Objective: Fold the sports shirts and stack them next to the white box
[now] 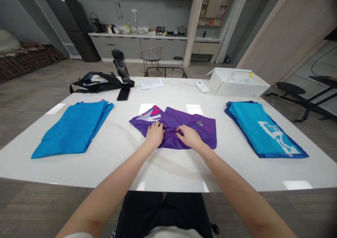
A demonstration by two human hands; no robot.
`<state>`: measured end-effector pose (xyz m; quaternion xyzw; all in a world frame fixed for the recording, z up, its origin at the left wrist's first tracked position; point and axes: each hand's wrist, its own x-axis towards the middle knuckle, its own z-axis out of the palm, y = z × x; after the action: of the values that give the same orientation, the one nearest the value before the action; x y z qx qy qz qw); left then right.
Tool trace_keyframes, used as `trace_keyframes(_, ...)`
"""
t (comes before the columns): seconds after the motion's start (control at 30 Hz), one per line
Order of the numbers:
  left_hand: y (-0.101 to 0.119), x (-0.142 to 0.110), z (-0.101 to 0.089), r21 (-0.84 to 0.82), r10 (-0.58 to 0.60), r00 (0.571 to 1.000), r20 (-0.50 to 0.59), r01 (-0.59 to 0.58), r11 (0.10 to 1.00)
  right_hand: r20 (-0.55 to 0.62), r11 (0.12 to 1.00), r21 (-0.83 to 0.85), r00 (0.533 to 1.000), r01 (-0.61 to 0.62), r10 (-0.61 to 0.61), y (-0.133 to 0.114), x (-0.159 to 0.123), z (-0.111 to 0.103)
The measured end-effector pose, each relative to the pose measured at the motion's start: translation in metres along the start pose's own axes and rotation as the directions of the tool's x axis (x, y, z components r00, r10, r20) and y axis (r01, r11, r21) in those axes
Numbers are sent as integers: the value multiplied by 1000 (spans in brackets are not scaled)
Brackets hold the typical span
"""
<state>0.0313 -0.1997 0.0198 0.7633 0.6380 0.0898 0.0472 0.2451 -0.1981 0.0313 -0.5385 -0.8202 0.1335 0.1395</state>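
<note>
Purple garment [179, 125] beneath both hands [155, 132], on white table [179, 169].

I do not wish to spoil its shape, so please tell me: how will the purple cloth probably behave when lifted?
The purple cloth would probably hang floppy, as it wrinkles between the left hand and right hand. It is likely light, since it looks thin and lies low on the table.
</note>
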Motion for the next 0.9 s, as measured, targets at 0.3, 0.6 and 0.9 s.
trace_keyframes(0.3,-12,92,24,-379,473,877,-80,-466,800,71,995,88,997,-38,32,-21,-5,-11)
trace_keyframes(0.6,-39,60,-9,-690,135,927,-351,-353,632,349,717,686,920,-122,-178,-23,5,-45)
trace_keyframes(0.9,-98,19,-22,-979,-216,958,189,202,37,670,732,661,565,-161,-481,-69,11,-37)
